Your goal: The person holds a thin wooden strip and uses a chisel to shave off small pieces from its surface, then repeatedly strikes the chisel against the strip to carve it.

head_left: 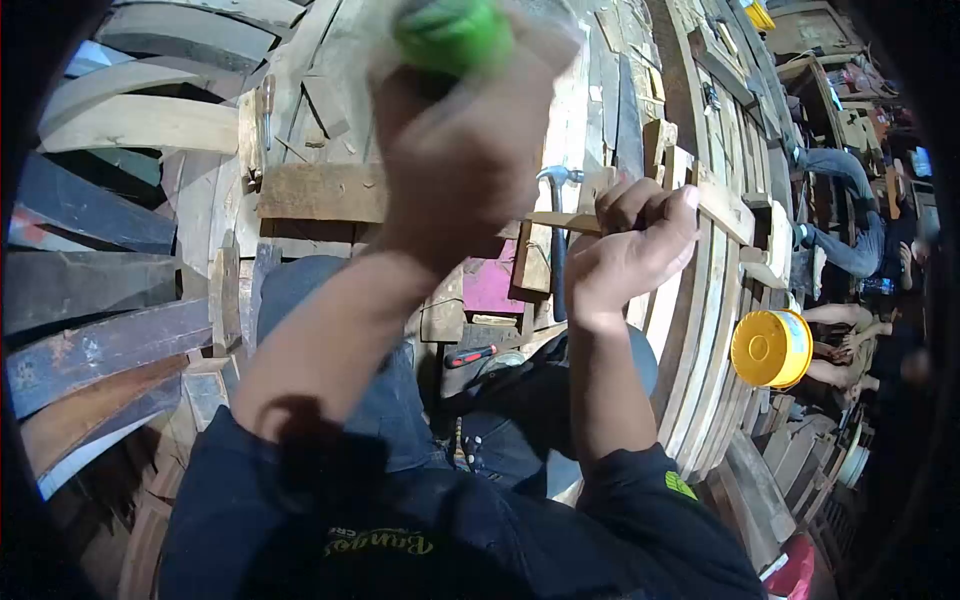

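My left hand [460, 140] is raised and blurred by motion, its fingers wrapped round a bright green object [452, 35] whose shape is smeared. Lower and to the right, my right hand [640, 240] has its fingers curled round the end of a thin wooden strip [562, 221]. Just beyond that strip lies a claw hammer [558, 240] with a dark handle. A wooden board [320, 192] runs behind my left forearm. Between my legs are a pink piece [492, 282] and a red and black screwdriver [470, 356].
A yellow bucket [771, 348] stands at the right, beside long wooden slats [690, 340]. Curved timber pieces [110, 250] are stacked along the left. Other people sit at the far right, one in blue jeans [845, 255]. A pink container [793, 570] is at the lower right.
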### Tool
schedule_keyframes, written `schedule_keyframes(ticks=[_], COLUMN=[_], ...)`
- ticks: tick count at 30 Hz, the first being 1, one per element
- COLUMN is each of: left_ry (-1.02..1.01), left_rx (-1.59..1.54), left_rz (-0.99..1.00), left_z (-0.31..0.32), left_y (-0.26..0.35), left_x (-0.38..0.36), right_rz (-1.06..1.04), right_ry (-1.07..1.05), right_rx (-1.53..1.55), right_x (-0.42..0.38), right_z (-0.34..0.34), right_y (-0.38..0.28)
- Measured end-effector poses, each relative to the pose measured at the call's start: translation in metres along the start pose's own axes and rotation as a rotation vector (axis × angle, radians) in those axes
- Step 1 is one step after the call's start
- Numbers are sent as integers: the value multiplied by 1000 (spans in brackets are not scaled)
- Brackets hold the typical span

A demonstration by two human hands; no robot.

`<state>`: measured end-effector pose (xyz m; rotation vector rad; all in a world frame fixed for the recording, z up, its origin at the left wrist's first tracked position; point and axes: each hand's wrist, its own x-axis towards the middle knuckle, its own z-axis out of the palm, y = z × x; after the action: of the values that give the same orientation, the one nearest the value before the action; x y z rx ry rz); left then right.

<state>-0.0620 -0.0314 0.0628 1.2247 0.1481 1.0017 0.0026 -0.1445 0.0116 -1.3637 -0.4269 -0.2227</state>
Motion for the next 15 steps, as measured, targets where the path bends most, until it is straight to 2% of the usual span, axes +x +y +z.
schedule_keyframes(ticks=[2, 3, 5, 7, 9, 11, 12, 13, 15], left_ry=[15, -2, -54, -33, 26, 9, -47, -30, -50], left_rx=[71, 176, 381, 117, -110, 26, 132, -12, 17], left_rz=[-27, 75, 273, 27, 57, -103, 43, -118, -64], left_z=[7, 4, -1, -6, -7, 11, 11, 13, 2], left_y=[-18, -22, -28, 3, -6, -15, -17, -18, -10], left_x=[-10, -7, -3, 6, 8, -8, -11, -16, -6], right_rz=[10, 41, 7, 12, 31, -22, 47, 44, -72], right_ry=[18, 22, -14, 9, 24, 62, 80, 74, 33], right_rx=[15, 71, -41, 23, 84, -32, 117, 121, -100], right_x=[3, 6, 5, 5, 0, -1, 3, 5, 3], right_z=[-3, -6, -12, -9, -7, -2, -2, -3, -9], right_y=[3, 4, 2, 1, 1, 0, -4, -2, 6])
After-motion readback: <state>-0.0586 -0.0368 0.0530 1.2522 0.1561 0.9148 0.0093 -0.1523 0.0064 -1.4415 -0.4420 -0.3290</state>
